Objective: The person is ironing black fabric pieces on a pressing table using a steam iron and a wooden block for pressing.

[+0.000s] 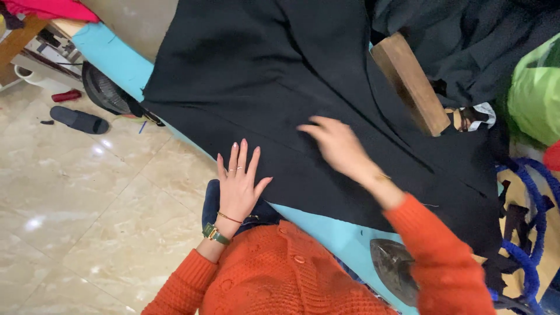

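I see a turquoise-padded counter [116, 55] running from upper left to lower right of the frame, over a glossy beige tiled floor [87, 204] where a dark slipper [79, 120] lies at left. Black fabric [256, 76] covers most of the counter, its lower edge just short of the counter's near edge. My left grip [238, 185] lies open and flat at that edge, touching the fabric; my right grip [337, 146] rests open on the fabric at frame centre. A wooden block [409, 83] sits on the fabric upper right. An iron [394, 271] sits low, near my right sleeve.
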